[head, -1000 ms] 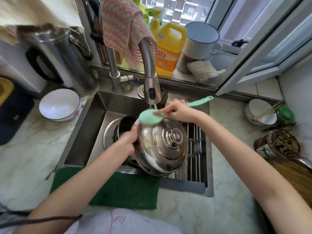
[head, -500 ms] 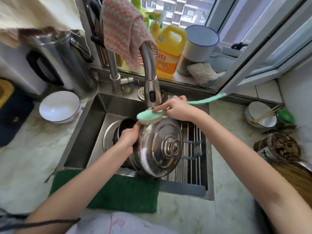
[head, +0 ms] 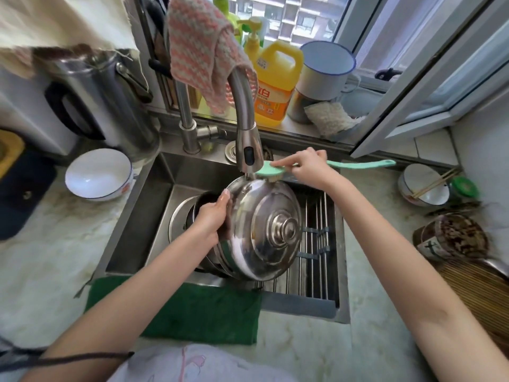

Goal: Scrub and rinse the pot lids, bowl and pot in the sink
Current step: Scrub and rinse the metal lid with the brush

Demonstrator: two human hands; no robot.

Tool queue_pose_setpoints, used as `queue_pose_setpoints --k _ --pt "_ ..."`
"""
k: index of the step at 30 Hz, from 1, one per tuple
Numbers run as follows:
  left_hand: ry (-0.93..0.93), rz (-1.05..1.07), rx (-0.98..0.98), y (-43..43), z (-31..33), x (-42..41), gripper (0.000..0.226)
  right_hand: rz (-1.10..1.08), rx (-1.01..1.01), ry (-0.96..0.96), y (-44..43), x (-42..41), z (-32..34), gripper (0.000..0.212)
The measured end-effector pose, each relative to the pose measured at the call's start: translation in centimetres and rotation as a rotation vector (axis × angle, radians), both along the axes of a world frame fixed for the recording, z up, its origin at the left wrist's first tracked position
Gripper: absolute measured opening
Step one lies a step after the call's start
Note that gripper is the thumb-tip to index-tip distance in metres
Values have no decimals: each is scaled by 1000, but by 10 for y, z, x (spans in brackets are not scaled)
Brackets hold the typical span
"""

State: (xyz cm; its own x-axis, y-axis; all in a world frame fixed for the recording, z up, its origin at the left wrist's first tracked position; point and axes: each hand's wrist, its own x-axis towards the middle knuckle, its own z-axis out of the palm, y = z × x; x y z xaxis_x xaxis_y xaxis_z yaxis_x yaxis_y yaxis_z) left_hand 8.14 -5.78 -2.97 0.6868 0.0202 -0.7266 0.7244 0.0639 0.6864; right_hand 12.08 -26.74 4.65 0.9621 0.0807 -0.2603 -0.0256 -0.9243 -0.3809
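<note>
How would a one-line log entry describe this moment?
step: scrub pot lid | left hand: grips rim, lid tilted over sink | right hand: holds green brush on lid's top edge, beneath faucet

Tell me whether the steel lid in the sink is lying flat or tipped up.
Tipped up: the left hand holds the lid by its rim, steeply tilted, knob toward the camera.

Daylight comes in through the window (head: 413,37) at one o'clock, so the scene is bright and evenly lit. The steel pot lid (head: 264,230) at the centre shows soft glare on its dome and knob. Shadows are faint, and darkest inside the sink (head: 132,230). Wide-angle distortion bows the frame edges. The kettle (head: 110,100) at ten o'clock is smeared with blur, while the centre stays sharp.
</note>
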Motion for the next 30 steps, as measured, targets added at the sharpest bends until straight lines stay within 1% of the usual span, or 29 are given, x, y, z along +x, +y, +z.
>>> queue_pose_setpoints --k 1,2,4,5,6,8,9,10,13,14,15,16,17,18,19,21,22,23,25,26,27,28,30 --pt "33 5 -29 0 0 2 41 -13 29 -1 1 -3 0 45" --pt "73 9 -50 0 1 4 42 29 89 19 6 -8 0 45" --pt "185 17 -123 0 0 1 44 174 197 102 23 -23 0 44" --pt "228 36 -162 0 0 0 44 219 215 108 27 -29 0 45" --pt "250 58 -197 0 -1 0 44 187 226 93 24 -29 -4 44" --pt "272 88 -193 -1 1 0 45 -30 260 53 9 -23 -13 42" --pt "288 112 -180 1 1 1 46 -106 265 24 7 -23 -16 40" --pt "297 141 -167 1 3 1 45 -104 287 20 9 -25 -16 39" --pt "292 222 -201 7 3 3 39 176 313 105 34 -40 -8 36" --pt "294 247 -212 7 1 4 38 204 314 81 37 -39 -6 38" --pt "305 241 -210 7 0 5 41 154 325 53 34 -34 -5 39" --pt "334 230 -197 5 2 4 46 60 331 36 28 -28 -6 41" --pt "365 223 -202 5 4 4 48 -10 326 20 24 -24 -6 42" --pt "372 243 -220 5 2 5 47 -16 313 13 25 -23 -5 43" --pt "377 270 -251 4 0 5 42 44 299 25 28 -24 -5 42" --pt "319 310 -284 3 2 4 25 266 265 72 42 -31 1 37" --pt "297 317 -296 5 4 2 19 330 246 69 44 -31 4 36" --pt "302 335 -290 5 5 2 19 292 237 69 41 -25 1 37" --pt "363 286 -229 8 1 2 36 82 211 12 31 -15 -3 41" --pt "391 257 -203 9 0 1 42 24 192 -28 31 -13 -4 43" --pt "394 260 -222 11 0 2 45 45 184 -34 36 -16 -2 44" --pt "379 245 -239 12 1 0 46 139 171 -12 45 -22 -1 44" --pt "340 233 -254 11 2 0 45 370 46 -26 66 -41 8 45"
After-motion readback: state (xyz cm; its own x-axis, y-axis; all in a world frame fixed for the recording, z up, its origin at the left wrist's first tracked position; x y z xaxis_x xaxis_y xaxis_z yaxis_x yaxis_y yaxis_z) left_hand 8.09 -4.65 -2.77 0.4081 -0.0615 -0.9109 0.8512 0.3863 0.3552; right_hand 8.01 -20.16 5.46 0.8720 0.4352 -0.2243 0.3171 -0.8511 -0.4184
